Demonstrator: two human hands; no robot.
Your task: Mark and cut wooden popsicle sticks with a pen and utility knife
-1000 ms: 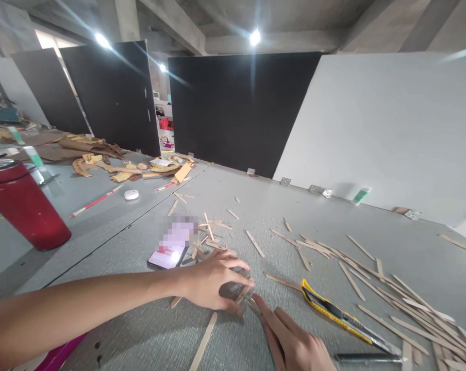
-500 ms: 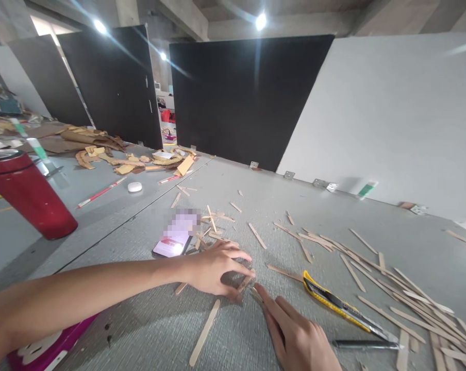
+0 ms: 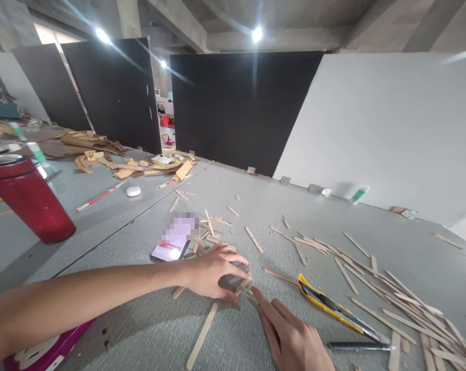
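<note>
My left hand (image 3: 213,273) lies low over the table, thumb and fingers curved round a short piece of wooden craft stick (image 3: 243,284). Close by on the right, my right hand (image 3: 290,330) is closed, index finger pointing forward. The pale end of a thin wooden stick (image 3: 253,297) shows beside that fingertip; the rest is covered by the hand. A longer craft stick (image 3: 202,337) rests on the table below my left hand. To the right lie a yellow utility knife (image 3: 333,309) and a dark pen-like tool (image 3: 359,346).
Craft sticks (image 3: 406,304) are heaped at the right. A lit phone (image 3: 173,242) lies behind my left forearm. A red flask (image 3: 32,201), a white earbud case (image 3: 133,191) and torn cardboard (image 3: 89,141) occupy the left. Black and white panels (image 3: 240,113) stand along the back.
The camera view has tilted up slightly, so the table contents sit a little lower. Both hands keep nearly the same position and grip.
</note>
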